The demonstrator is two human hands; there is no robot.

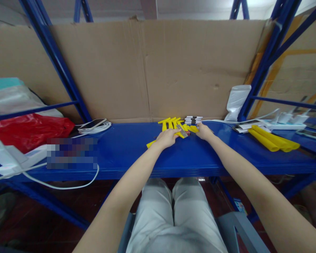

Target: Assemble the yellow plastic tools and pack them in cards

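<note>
My left hand (168,138) pinches a grey-tipped piece (183,131) over the blue table (131,151); whether my right hand (205,132) grips, I can't tell. The yellow Ts (171,122) beyond look done, this one seemingly unfinished.

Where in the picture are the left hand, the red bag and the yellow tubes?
Left hand (167,138), head view: back of the hand.
Red bag (34,130), head view: crumpled front side.
Yellow tubes (273,139), head view: side of one tube.

Pale grey trousers (160,211); bare forearms (129,189)
</note>
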